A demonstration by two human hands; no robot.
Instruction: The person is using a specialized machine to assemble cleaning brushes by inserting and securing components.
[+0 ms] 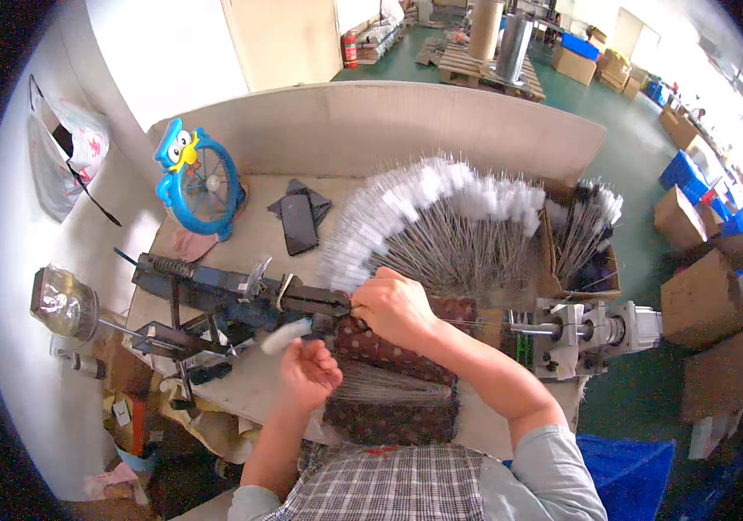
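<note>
My right hand [393, 306] is closed at the end of a dark metal bar [315, 300] on the bench fixture; whatever its fingers grip is hidden. A thin wire [475, 324] stretches from behind that hand toward the motor spindle [541, 330]. Lower and to the left, my left hand [309, 375] has its fingers curled, palm partly up. At its fingertips is a slightly blurred white tuft-like piece [284, 337] with a bluish end. Below the right hand, a bundle of thin wires [393, 384] lies on a dark dotted cloth [389, 423].
A fan of white-tipped wire brushes [449, 226] fills the back of the bench, beside a box [584, 278] of darker-tipped brushes. A phone [300, 223] and a blue toy-shaped fan [200, 182] stand or lie to the left. A low board [371, 126] borders the far edge.
</note>
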